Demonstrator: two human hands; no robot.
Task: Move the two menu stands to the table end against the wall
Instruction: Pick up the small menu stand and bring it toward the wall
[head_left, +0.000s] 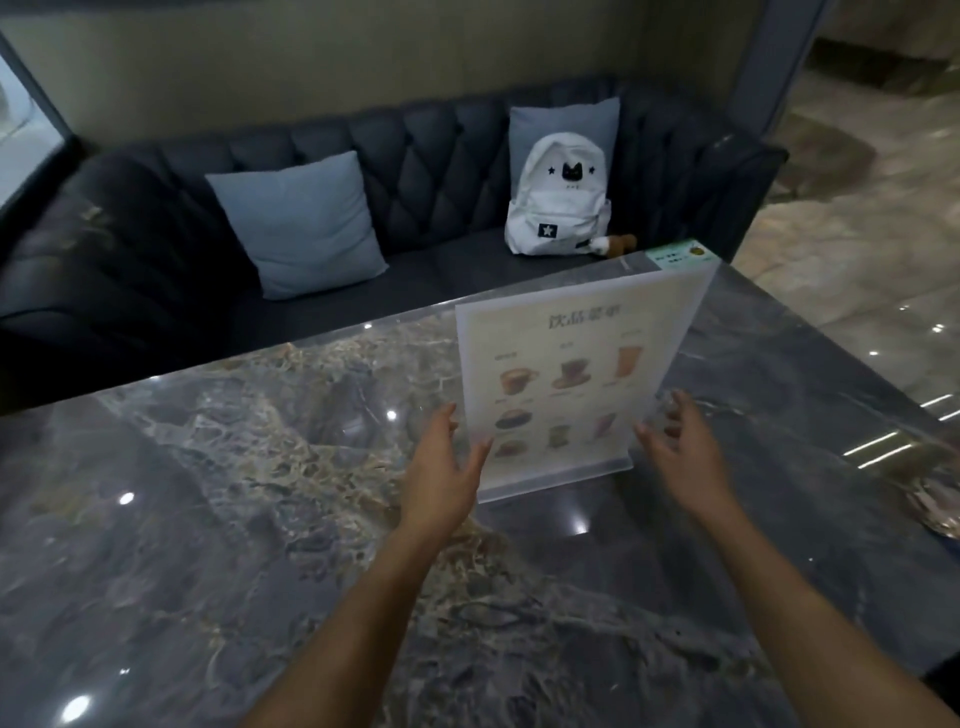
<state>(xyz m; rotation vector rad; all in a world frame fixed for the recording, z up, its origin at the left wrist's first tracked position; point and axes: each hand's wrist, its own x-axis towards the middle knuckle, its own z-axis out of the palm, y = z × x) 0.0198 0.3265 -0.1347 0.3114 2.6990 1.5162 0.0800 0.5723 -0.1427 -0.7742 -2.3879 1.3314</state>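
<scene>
1 clear acrylic menu stand (566, 384) is flanked at frame centre by the left hand (441, 467) and right hand (680, 452), fingers apart, nothing gripped; a 2nd stand is not seen, so both moves are judged pending.

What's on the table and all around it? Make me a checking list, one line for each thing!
Surface: glossy grey marble table, light spots reflected.
Job's things: drinks menu stand upright on its clear base; second menu stand behind it at the far edge, mostly hidden.
Clutter: nothing seen.
Grippers: left hand and right hand open at the stand's lower corners; left fingers at its edge, contact unclear.
Cables: nothing seen.
Surroundings: dark tufted sofa, two blue cushions, white backpack, shiny floor.
</scene>
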